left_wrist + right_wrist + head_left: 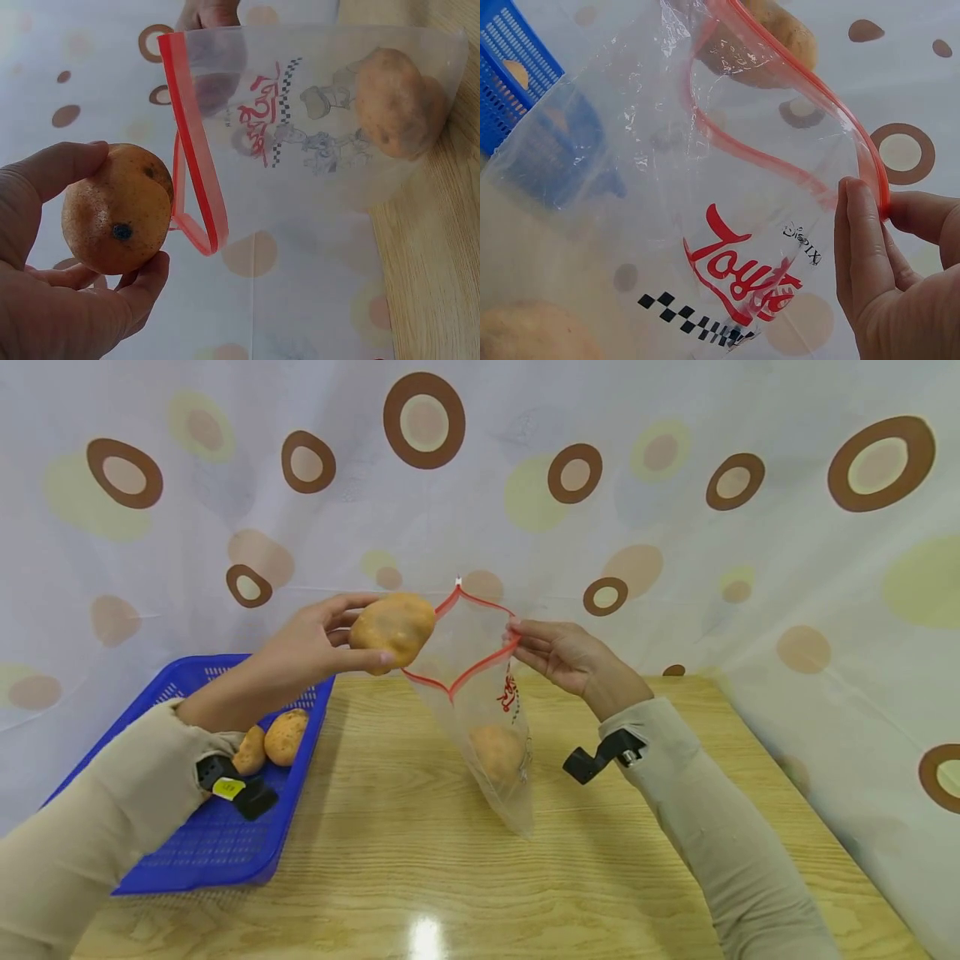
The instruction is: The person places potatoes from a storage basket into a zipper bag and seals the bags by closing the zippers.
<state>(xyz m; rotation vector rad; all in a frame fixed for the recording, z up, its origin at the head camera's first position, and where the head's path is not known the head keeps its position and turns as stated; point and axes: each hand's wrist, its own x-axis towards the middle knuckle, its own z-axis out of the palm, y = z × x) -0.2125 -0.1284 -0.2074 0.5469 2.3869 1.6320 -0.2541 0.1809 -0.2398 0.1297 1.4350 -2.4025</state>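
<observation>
My left hand (315, 639) grips a potato (393, 628) between thumb and fingers, right beside the mouth of a clear zip bag (468, 693). The potato shows a dark spot in the left wrist view. My right hand (566, 660) pinches the bag's red zip edge (870, 176) at the right side. The mouth gapes wide, and the bag hangs with its lower end close over the table. Inside, near the bottom, rests another potato (397, 103). Red lettering and a black checkered print (697, 322) mark the bag's side.
A blue perforated basket (300, 802) stands on the left of the wooden table (390, 827), partly under my left forearm. Potatoes (287, 737) lie in it. Behind the table hangs a pale curtain (480, 518) patterned with brown rings.
</observation>
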